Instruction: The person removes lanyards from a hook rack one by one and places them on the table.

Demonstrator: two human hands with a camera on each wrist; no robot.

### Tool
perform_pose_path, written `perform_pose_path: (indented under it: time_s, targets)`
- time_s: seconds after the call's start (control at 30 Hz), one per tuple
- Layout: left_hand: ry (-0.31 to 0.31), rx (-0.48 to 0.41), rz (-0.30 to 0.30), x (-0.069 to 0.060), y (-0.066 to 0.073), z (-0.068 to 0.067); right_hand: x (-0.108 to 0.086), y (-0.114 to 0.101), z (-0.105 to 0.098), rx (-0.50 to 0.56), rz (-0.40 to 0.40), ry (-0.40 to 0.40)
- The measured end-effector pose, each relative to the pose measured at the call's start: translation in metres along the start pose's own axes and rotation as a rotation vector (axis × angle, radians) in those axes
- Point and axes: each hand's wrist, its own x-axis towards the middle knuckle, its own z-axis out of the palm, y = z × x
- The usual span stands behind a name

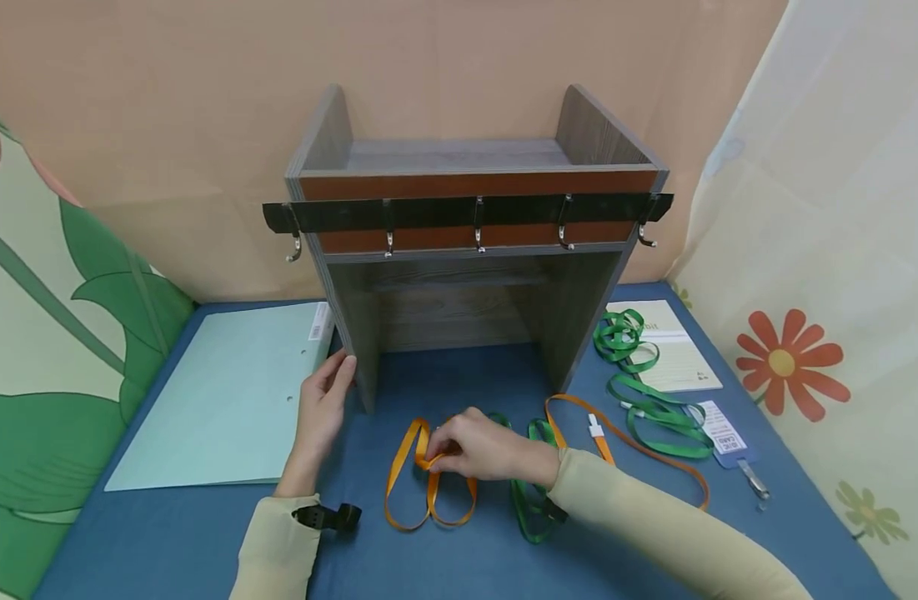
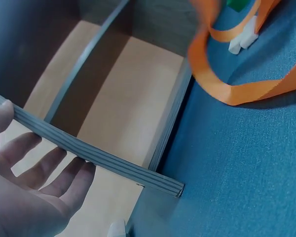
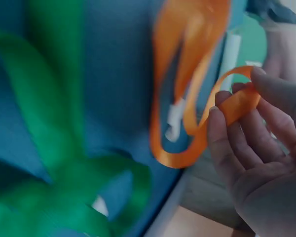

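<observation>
My left hand [image 1: 322, 417] grips the front edge of the grey wood-look shelf's left side panel [image 1: 348, 329]. In the left wrist view, the thumb lies on one side of that panel edge [image 2: 113, 162] and the fingers on the other. My right hand [image 1: 477, 447] pinches an orange lanyard [image 1: 432, 493] just above the blue cloth, in front of the shelf opening. Its looped strap [image 3: 240, 104] shows between thumb and fingers in the right wrist view, with a white clip [image 3: 174, 121] near it. A green lanyard [image 1: 520, 504] lies partly hidden under the right wrist.
A black rail [image 1: 436, 215] with several metal hooks spans the shelf front. A pale folder [image 1: 218, 383] lies left. To the right are another orange lanyard [image 1: 603, 448], green lanyards [image 1: 619, 337], a white notebook [image 1: 684, 358] and a badge card [image 1: 721, 429].
</observation>
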Motion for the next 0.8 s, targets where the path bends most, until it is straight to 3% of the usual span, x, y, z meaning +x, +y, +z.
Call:
perform_pose_path:
  time_s: [0.23,0.53,0.63,0.77,0.8]
  targets:
    - [0.018,0.007,-0.010,0.001,0.004,0.000,-0.006,0.004,0.015,-0.068,-0.001,-0.104]
    - [0.002,0.013,-0.026,0.000,0.008,-0.001,-0.013,0.004,0.026,-0.065,0.001,-0.123]
    - [-0.004,-0.006,-0.018,0.004,-0.008,-0.002,-0.016,0.002,0.028,-0.075,0.000,-0.127]
    - [-0.013,-0.007,-0.007,0.004,-0.010,-0.001,-0.018,0.003,0.030,-0.078,-0.006,-0.105]
    - [-0.014,0.000,-0.010,0.003,-0.005,0.000,-0.019,0.004,0.031,-0.078,-0.011,-0.098]
